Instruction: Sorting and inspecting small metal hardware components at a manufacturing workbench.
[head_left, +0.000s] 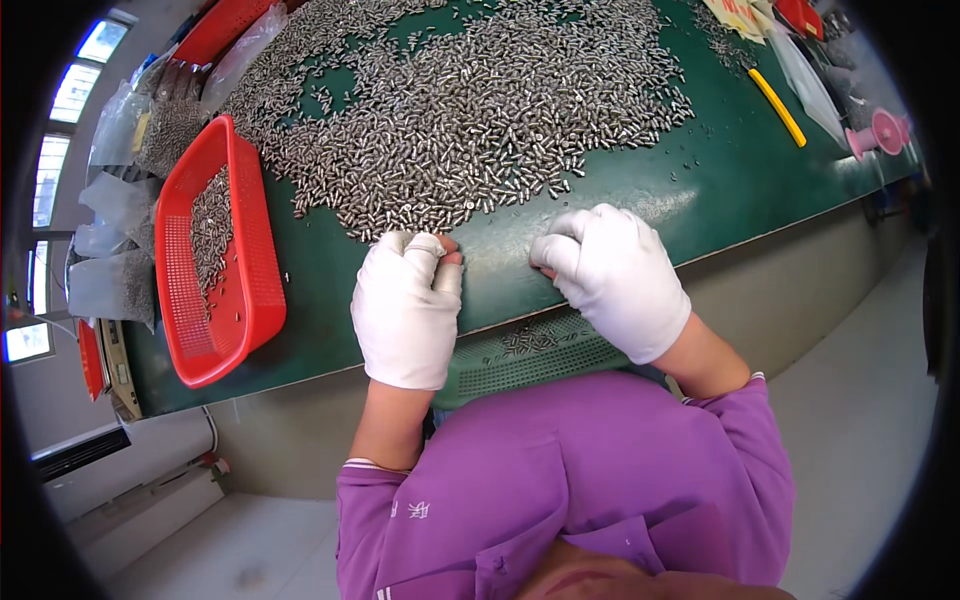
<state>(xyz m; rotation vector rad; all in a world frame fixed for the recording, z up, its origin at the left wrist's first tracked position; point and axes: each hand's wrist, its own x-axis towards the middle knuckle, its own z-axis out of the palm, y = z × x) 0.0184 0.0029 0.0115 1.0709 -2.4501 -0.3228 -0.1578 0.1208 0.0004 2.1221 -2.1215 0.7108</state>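
A broad heap of small, shiny, bullet-shaped metal pieces covers much of the green tabletop. My left hand, in a white glove with bare thumb and fingertips, is at the heap's near edge. Its fingers are curled together, and whatever they hold is hidden. To the right, my right hand wears a similar white glove and rests low over the tabletop near the front edge. Its thumb and fingers are bent in a pinch, with the tips mostly hidden. A gap of green surface lies between the two hands.
A red plastic basket with some metal pieces stands at left. Below the table edge, a green basket holds more. Filled plastic bags sit at far left. At right lie a yellow-handled tool and a pink spool.
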